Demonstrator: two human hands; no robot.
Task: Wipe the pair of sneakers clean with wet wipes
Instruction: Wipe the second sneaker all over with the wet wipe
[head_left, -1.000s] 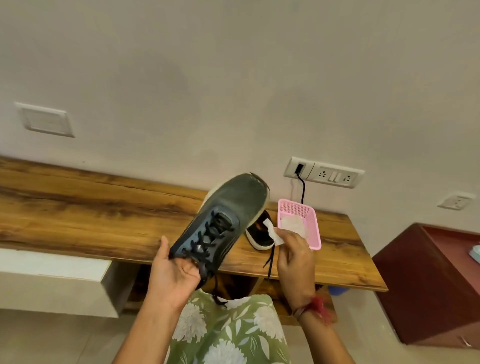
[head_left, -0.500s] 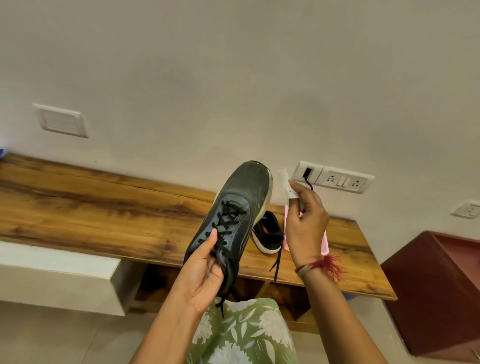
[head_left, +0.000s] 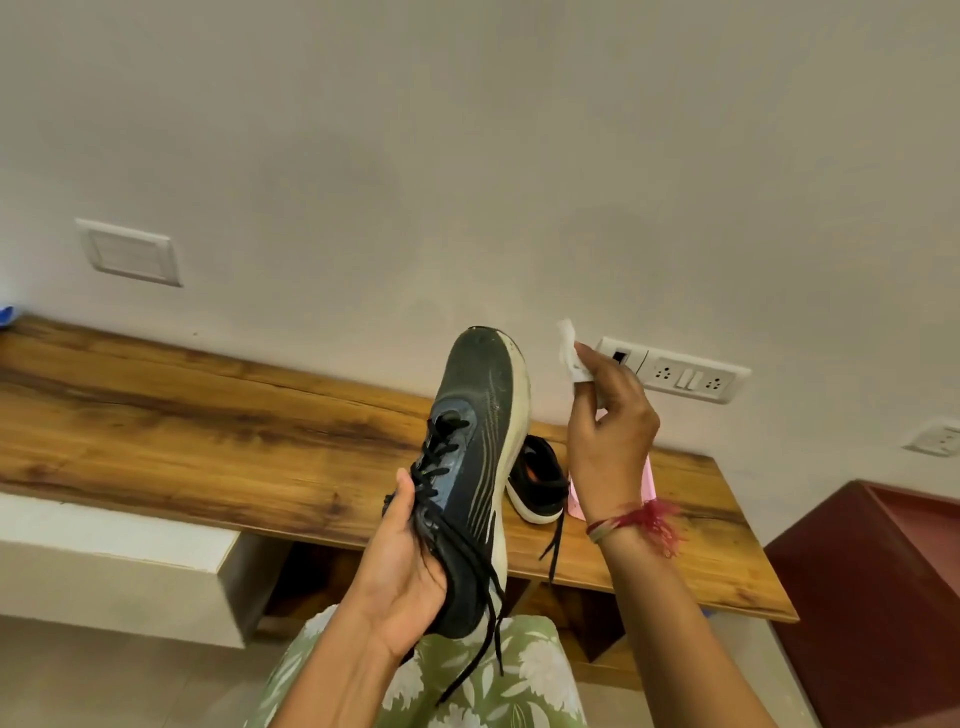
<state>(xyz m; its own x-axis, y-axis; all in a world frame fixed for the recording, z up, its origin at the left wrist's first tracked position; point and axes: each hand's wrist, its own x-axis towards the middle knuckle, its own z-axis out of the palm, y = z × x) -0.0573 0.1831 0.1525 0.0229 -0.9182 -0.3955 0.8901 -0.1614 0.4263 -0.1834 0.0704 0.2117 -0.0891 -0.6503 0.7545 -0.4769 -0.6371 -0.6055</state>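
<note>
My left hand (head_left: 402, 566) grips a dark grey sneaker (head_left: 475, 447) by its heel, toe pointing up, white sole edge turned to the right, laces dangling. My right hand (head_left: 610, 431) pinches a white wet wipe (head_left: 570, 351) in its fingertips, held up just right of the toe and apart from the sneaker. The second sneaker (head_left: 537, 483), black with a white sole, lies on the wooden shelf (head_left: 208, 441), partly hidden behind the held sneaker and my right hand.
A pink basket (head_left: 648, 480) sits on the shelf behind my right wrist, mostly hidden. A wall socket strip (head_left: 685, 376) is behind my right hand. A dark red cabinet (head_left: 872, 587) stands at the right. My green floral lap is below.
My right hand lifted the wipe from beside the pink basket up to beside the sneaker's toe. The held sneaker turned more upright, its white sole edge now showing.
</note>
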